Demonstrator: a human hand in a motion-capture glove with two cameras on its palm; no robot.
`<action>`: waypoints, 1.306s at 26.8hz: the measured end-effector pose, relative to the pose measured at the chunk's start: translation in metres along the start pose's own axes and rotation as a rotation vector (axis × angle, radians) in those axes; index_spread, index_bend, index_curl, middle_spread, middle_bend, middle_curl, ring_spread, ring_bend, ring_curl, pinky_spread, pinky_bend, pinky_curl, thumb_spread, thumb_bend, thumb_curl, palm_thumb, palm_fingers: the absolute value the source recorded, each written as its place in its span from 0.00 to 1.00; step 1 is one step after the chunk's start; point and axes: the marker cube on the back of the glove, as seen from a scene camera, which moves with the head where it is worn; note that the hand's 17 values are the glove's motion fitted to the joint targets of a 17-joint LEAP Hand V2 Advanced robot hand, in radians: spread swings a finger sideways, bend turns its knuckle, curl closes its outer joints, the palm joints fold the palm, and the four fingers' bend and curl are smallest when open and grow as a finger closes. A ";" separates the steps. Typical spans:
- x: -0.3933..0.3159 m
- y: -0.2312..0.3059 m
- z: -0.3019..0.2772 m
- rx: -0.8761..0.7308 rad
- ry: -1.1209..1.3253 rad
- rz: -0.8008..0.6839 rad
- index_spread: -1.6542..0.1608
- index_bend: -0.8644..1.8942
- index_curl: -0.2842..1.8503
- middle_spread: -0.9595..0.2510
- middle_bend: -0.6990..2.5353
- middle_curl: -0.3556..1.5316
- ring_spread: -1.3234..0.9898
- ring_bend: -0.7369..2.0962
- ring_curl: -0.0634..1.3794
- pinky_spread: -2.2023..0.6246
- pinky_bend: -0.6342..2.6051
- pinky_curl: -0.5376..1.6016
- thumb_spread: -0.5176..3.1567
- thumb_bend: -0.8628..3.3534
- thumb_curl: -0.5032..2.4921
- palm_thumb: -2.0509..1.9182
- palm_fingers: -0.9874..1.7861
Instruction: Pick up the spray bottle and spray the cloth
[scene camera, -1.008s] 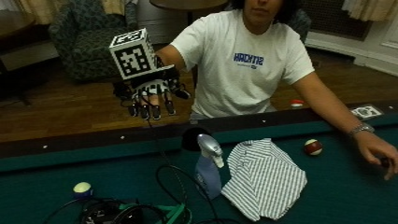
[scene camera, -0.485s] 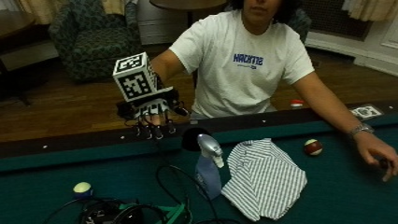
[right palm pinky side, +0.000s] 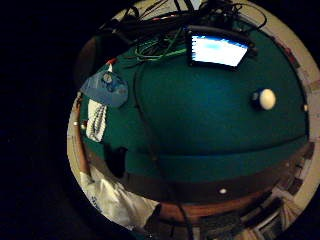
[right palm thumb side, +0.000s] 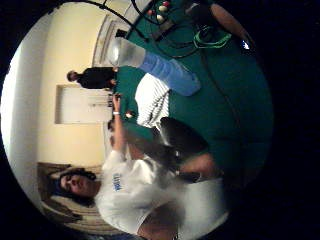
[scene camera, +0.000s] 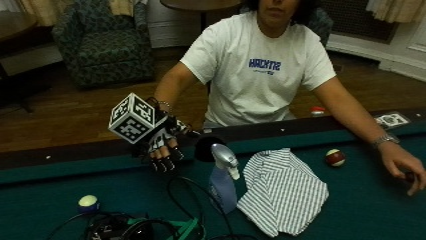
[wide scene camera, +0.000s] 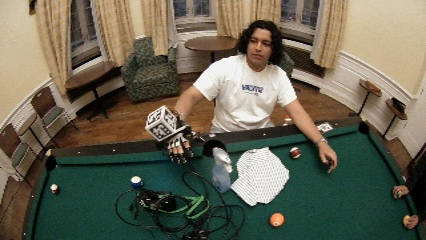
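The reach is in hand — the gloved right hand (scene camera: 163, 150) hovers beside the spray bottle (scene camera: 223, 180), fingers (scene camera: 165, 164) apart and empty — next it must close round the bottle's neck, then aim at the striped cloth (scene camera: 283, 192).

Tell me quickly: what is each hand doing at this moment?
Gloved right hand: open, fingers hanging down, holding nothing, beside the spray bottle.
Bare left hand: resting on the table, holding nothing.

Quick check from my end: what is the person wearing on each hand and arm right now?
The right hand wears a black fingerless glove with white patches across the knuckles, and a thin bracelet sits on that wrist. The left hand is bare, with a silver wristwatch above it. Both arms are bare below the short sleeves of a white T-shirt with blue lettering on the chest.
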 end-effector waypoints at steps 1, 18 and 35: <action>0.002 -0.002 0.004 0.001 -0.066 -0.001 0.75 0.40 0.32 0.64 0.37 0.39 0.50 0.43 0.30 0.79 0.24 0.34 0.40 0.21 0.29 0.70 0.76; -0.019 -0.048 0.045 0.151 -0.474 -0.006 0.74 0.39 0.34 0.64 0.36 0.41 0.49 0.42 0.31 0.79 0.24 0.34 0.40 0.20 0.30 0.70 0.76; -0.030 -0.070 0.050 0.289 -0.540 0.014 0.74 0.39 0.35 0.64 0.36 0.42 0.49 0.42 0.32 0.79 0.24 0.34 0.40 0.20 0.31 0.70 0.77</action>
